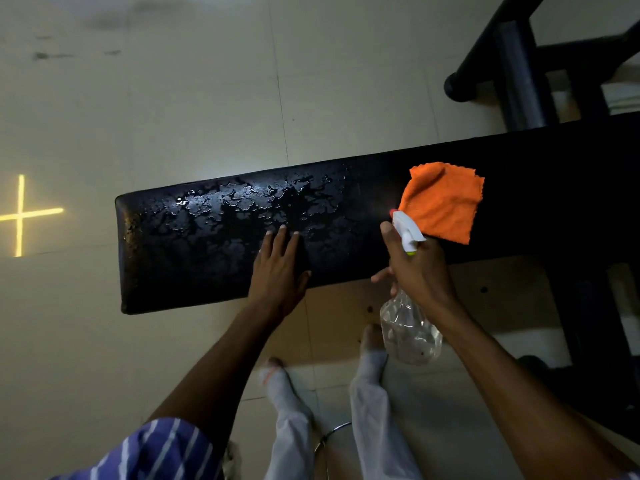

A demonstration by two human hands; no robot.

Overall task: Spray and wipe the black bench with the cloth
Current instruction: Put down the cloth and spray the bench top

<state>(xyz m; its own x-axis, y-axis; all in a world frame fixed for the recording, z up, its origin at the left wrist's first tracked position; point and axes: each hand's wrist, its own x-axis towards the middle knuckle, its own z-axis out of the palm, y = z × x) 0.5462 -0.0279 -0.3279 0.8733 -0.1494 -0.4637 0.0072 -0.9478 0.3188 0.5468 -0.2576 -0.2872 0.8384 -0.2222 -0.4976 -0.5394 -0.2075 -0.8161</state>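
Observation:
The black padded bench (180,258) runs across the middle of the head view, its left half covered in wet patches and droplets. An orange cloth (441,202) lies crumpled on the bench's right part. My right hand (420,271) grips a clear spray bottle (410,327) by its neck; the white nozzle points left over the bench, just in front of the cloth. My left hand (280,268) rests flat on the bench's near side, fingers spread, holding nothing.
A black metal frame (519,71) stands beyond the bench at the upper right. Pale floor tiles (173,98) surround the bench. A bright yellow cross (20,213) glows on the floor at the far left. My legs and feet (287,396) stand below the bench's near edge.

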